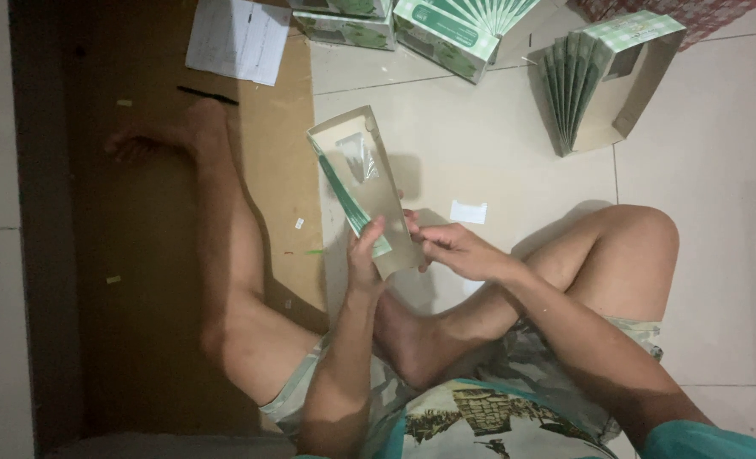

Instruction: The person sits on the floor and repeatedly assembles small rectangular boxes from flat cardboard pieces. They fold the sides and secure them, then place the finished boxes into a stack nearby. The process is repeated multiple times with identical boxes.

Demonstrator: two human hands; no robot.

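The person sits on a pale tiled floor (pixel 718 170) with legs spread, holding a flat, unfolded cardboard carton blank with a green striped edge and a clear window (pixel 362 191) up in front of the body, above the lap. The left hand (pixel 365 255) grips the lower left edge of the blank, fingers curled closed around the card with the thumb pressed against its face. The right hand (pixel 454 248) meets the blank at its lower right corner, fingers bent and pinching the edge between thumb and fingertips; how tightly cannot be told in the dim light. The blank tilts away from the person, its window end pointing toward the far stacks.

Judging by the grip, the step in hand looks like opening or creasing the flat blank into a box shape, with both hands working at the bottom flaps. The next move would seem to call for a steady hold with the left hand while the right pushes or folds the near panel along its crease.

A fanned stack of green-and-white flat cartons inside an open cardboard tray (pixel 603 81) stands well apart at the upper right, more green checked boxes (pixel 446 34) lie at the top, and a white sheet of paper (pixel 237 38) rests on a brown board (pixel 157 221) at the left.
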